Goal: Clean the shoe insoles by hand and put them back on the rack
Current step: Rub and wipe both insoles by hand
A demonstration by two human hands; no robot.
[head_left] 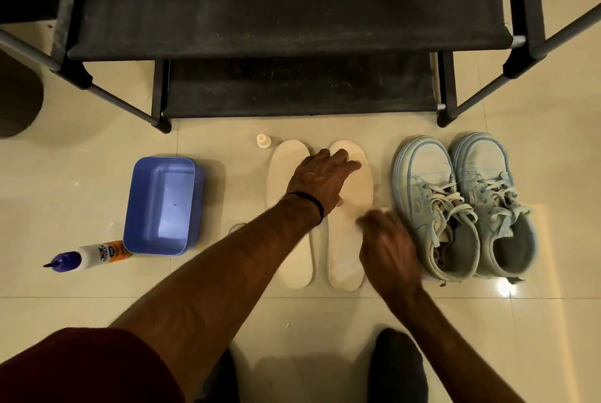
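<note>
RISKS
Both insoles are lying flat on the floor tiles [455, 321], side by side, just in front of the rack [286, 28], between the blue tub [162, 207] and the sneakers [461, 207]. The left hand [320, 180] is pressing flat on the toe end of the right insole [346, 240], fingers straight and spread, partly overlapping the left insole [286, 240]. The right hand [390, 250] is working at the right insole's outer edge near mid-length; it is motion-blurred, so finger state cannot be told.
- Tile is looking glossy: the insole is likely sliding if hold-down pressure is easing off.
- Hard rubbing w/ one end pinned is risking a buckle or crease in the foam.
- The right hand is moving just beside the near sneaker; a wide stroke is probably knocking it.

SURROUNDINGS (largest first)
- Rack: dark fabric shelves, both tiers showing dusty streaks; a damp insole is prob. picking that up.
- Sneakers: pale blue pair, laced, right of the insoles.
- Tub: left of the insoles, well apart; contents cannot be told.
- Glue bottle [87, 256]: lying on its side, touching the tub's near corner.
- Small bottle [264, 141]: upright, just beside the left insole's toe; a forward reach is risking a tip-over.
</note>
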